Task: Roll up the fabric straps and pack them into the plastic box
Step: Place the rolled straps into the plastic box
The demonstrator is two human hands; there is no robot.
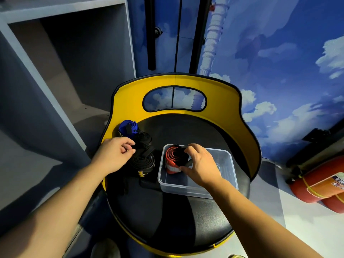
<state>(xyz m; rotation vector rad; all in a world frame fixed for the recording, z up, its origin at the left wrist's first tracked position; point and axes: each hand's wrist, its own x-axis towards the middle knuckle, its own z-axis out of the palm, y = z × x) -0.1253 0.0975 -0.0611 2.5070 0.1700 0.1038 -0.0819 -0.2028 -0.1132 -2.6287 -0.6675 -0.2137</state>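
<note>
The right hand (200, 164) is gripping a rolled red, black and white fabric strap (173, 161) inside the clear rectangular plastic box (226, 183) on the black chair seat (176, 216). The left hand (115, 153) is pinching a coiled black fabric strap (143, 159) beside the box.

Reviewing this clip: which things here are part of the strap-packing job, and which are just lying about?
Part of the job:
- red and black rolled strap, gripped by the right hand inside the clear plastic box
- black straps, touched by the left hand
- blue strap

Just lying about:
- yellow and black chair they rest on
- fire extinguishers
- grey shelf unit
</note>
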